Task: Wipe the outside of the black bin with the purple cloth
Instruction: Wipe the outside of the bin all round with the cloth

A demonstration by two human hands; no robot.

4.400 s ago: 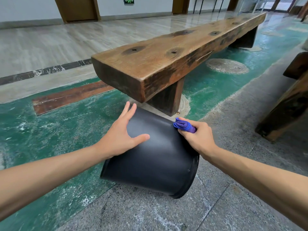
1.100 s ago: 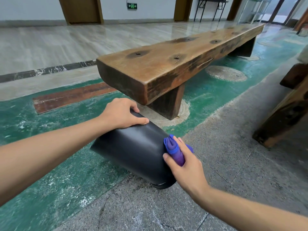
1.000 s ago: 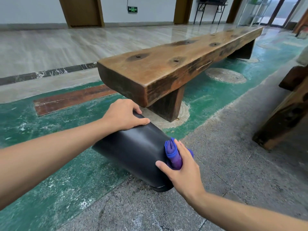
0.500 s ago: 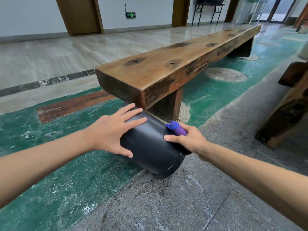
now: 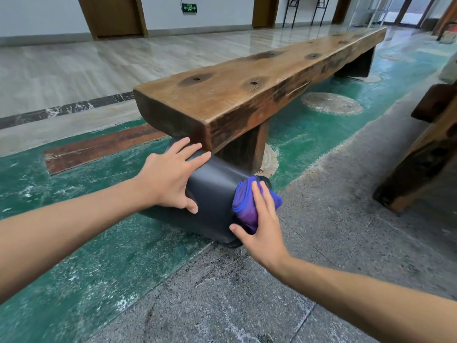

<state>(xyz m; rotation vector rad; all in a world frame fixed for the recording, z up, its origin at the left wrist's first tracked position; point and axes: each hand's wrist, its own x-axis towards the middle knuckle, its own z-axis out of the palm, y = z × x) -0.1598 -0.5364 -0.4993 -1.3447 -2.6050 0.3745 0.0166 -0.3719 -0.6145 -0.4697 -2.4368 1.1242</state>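
The black bin (image 5: 210, 194) is lying on its side on the floor (image 5: 247, 293), tucked by the wooden bench (image 5: 247, 90). The left hand (image 5: 170, 179) is pressing flat on it, fingers straight. The right hand (image 5: 259, 226) is pressing the soft purple cloth (image 5: 243, 206) against it near the rim. The bin looks light, smooth and likely to roll, so holding its top side seems best.

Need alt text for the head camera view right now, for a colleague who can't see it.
A black bin lies on its side on the floor beside a wooden bench. The left hand rests flat on its wall with straight fingers, while the right hand presses a bunched purple cloth against the bin near one end.
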